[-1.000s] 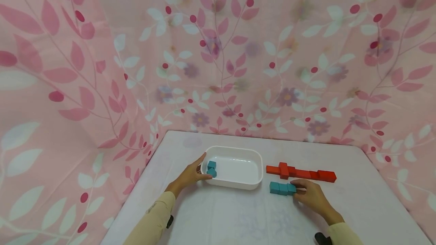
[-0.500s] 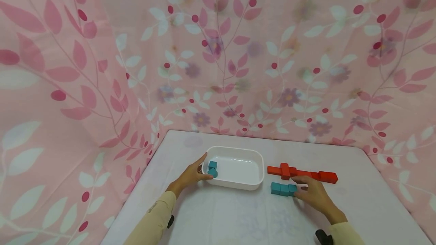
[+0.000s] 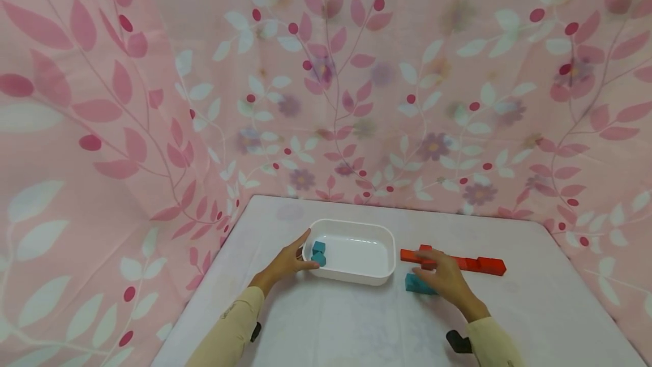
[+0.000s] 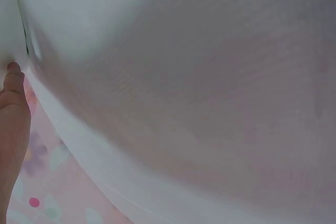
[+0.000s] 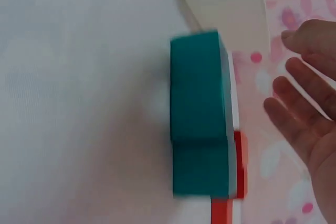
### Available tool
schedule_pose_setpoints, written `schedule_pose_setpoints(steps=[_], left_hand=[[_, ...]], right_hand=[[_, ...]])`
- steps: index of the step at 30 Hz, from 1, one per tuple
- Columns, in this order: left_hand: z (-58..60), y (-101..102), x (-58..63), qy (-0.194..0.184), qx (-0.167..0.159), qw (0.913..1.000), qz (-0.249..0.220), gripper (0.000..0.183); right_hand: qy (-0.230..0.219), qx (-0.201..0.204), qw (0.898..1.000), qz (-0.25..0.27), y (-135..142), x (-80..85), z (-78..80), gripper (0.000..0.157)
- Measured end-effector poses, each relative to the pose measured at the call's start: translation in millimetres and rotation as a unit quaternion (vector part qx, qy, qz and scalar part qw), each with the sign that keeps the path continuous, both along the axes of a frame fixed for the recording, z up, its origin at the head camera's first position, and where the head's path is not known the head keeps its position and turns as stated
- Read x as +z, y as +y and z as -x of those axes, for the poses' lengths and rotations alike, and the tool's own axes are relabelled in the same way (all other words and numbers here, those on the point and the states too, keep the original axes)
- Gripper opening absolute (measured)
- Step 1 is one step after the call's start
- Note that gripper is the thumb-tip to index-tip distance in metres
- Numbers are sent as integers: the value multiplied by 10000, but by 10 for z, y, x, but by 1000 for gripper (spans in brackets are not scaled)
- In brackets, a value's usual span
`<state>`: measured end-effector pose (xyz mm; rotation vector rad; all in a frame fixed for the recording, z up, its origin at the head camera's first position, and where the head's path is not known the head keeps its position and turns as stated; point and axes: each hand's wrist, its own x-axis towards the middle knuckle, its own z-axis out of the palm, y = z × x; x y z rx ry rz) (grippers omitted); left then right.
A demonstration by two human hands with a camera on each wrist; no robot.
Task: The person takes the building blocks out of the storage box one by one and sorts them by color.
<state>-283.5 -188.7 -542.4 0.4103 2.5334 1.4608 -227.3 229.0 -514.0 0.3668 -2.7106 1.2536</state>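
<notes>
A white tray [image 3: 359,256] sits mid-table, with two teal blocks [image 3: 318,254] at its left end. My left hand [image 3: 283,261] holds that end between spread thumb and fingers; in the left wrist view only part of the hand [image 4: 13,108] shows against the tray's side. Over a row of teal blocks [image 3: 415,284] hovers my right hand [image 3: 450,282], fingers extended and holding nothing. It hides the row's right part in the head view. The right wrist view shows the hand [image 5: 310,98] apart from the teal blocks [image 5: 197,103].
A line of red blocks [image 3: 489,265] lies just behind the teal row, one red block crossing it near its left end. White cloth covers the table [image 3: 346,333]. Pink leaf-patterned curtain [image 3: 326,101] stands behind and at the sides.
My right hand lets go of the teal row's right end, lifts, and moves left above the blocks. My left hand and the tray keep their place.
</notes>
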Motion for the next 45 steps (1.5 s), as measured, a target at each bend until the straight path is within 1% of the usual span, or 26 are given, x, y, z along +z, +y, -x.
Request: schedule_pose_setpoints(steps=[4, 6, 11, 13, 15, 21, 25, 29, 33, 38, 41, 45], left_hand=[[13, 15, -3, 9, -54, 10000, 65, 104], [18, 18, -1, -8, -43, 9999, 113, 104], [8, 15, 21, -4, -17, 10000, 92, 103], [5, 11, 23, 28, -31, 10000, 66, 103], [3, 8, 22, 10, -26, 10000, 57, 104], [-2, -6, 19, -25, -15, 9999, 104, 102], [5, -8, 0, -59, -64, 9999, 89, 101], [3, -14, 12, -30, -141, 9999, -6, 100], [-15, -26, 24, 9, -184, 9998, -61, 99], [-6, -39, 6, 35, -194, 9998, -40, 99], [9, -39, -6, 104, -256, 9996, -32, 99], [19, -28, 10, 128, -331, 9994, -11, 99]], right_hand=[[443, 177, 9983, 326, -264, 16, 57, 38], [621, 352, 9961, 509, -389, 23, 111, 36], [533, 641, 9932, 819, -724, 64, 271, 37], [430, 700, 9928, 872, -875, 77, 335, 36], [412, 850, 9910, 947, -1026, 78, 404, 35], [527, 1403, 9843, 927, -1472, 107, 563, 34], [406, 1603, 9823, 881, -1688, 120, 615, 34], [292, 1710, 9814, 825, -1840, 82, 674, 37], [164, 1852, 9805, 637, -1941, -8, 739, 41], [-38, 1802, 9831, 321, -2018, -115, 799, 43], [-108, 1765, 9840, 243, -2057, -163, 830, 44], [-168, 1799, 9834, 155, -2108, -207, 874, 45]])
